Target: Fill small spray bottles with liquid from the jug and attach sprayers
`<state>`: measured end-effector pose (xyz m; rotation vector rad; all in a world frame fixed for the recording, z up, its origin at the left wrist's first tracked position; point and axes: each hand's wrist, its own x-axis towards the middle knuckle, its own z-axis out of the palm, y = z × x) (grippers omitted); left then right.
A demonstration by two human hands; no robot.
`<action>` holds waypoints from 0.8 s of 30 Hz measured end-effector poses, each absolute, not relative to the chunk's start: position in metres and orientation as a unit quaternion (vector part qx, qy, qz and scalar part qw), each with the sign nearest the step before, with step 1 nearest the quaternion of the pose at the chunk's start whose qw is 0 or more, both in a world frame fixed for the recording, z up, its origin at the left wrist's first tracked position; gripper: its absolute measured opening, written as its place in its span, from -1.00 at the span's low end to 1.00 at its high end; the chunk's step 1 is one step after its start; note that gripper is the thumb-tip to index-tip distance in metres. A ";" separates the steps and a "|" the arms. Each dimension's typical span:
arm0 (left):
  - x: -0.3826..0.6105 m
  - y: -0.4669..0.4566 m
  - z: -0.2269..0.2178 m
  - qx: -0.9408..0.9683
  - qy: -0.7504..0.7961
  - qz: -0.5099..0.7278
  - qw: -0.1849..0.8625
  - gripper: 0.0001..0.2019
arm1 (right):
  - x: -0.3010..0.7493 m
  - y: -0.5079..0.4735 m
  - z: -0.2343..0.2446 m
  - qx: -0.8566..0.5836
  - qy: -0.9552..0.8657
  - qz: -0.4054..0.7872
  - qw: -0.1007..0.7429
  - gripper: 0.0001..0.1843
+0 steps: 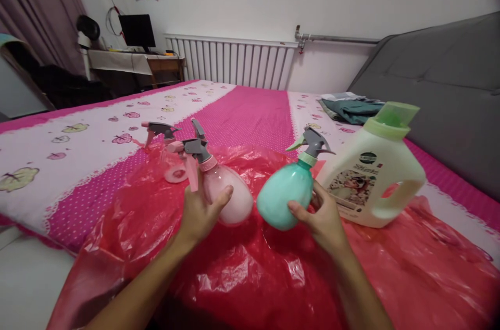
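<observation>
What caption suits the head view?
Left hand holds a pink bottle, right hand a green bottle, over red plastic, a white jug alongside.

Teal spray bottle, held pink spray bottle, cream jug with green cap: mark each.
Teal spray bottle (282, 192): head view, on the rounded body.
Held pink spray bottle (239, 200): head view, on the rounded body.
Cream jug (386, 163): head view, on the body wall, above the handle opening.
</observation>
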<state>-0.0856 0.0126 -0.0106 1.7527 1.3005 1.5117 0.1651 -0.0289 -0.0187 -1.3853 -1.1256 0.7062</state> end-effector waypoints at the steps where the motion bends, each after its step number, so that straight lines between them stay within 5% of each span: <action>1: -0.085 0.012 -0.010 0.640 0.474 0.555 0.241 -0.35 | 0.165 -0.029 -0.019 -0.604 -0.478 0.289 0.569 0.05; 9: -0.085 0.015 -0.006 0.611 0.478 0.561 0.289 -0.32 | 0.165 -0.028 -0.021 -0.637 -0.460 0.248 0.567 0.11; 15: -0.078 0.018 -0.001 0.409 0.460 0.577 0.537 -0.49 | 0.169 -0.029 -0.022 -0.556 -0.437 0.298 0.641 -0.07; 20: -0.095 0.012 0.000 0.612 0.332 0.482 0.533 -0.62 | 0.176 -0.031 -0.022 -0.593 -0.460 0.284 0.597 0.16; 24: -0.098 0.009 0.004 0.581 0.265 0.502 0.583 -0.66 | 0.176 -0.031 -0.020 -0.572 -0.474 0.313 0.592 0.02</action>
